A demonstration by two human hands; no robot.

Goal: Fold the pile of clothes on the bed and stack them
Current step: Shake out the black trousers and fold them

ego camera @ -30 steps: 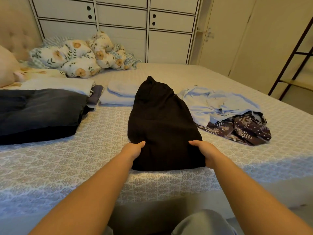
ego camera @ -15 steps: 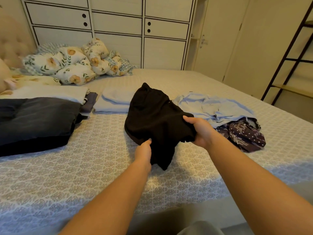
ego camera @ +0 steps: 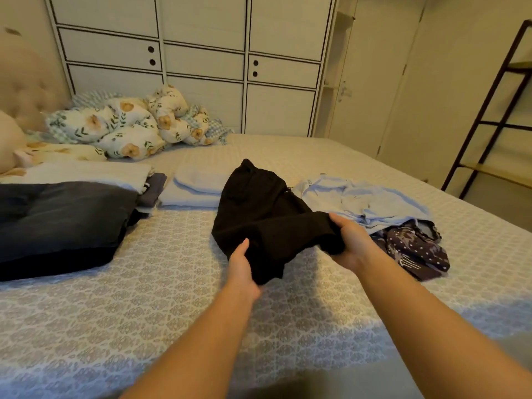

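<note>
On the bed (ego camera: 172,298), the black garment (ego camera: 259,208), long axis running away from the viewer, is being gripped at its raised near end by the left hand (ego camera: 243,267) and the right hand (ego camera: 349,243), fingers curled round the fabric.

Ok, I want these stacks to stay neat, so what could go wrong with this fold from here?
1. Both hands, left hand and right hand, grip the near end of the black garment, bunched rather than flat; the fold may set creased or crooked.
2. The far end lies right beside the unfolded light blue shirt; it might drag that along.
3. It also sits against the folded pale stack, which could get nudged.
</note>
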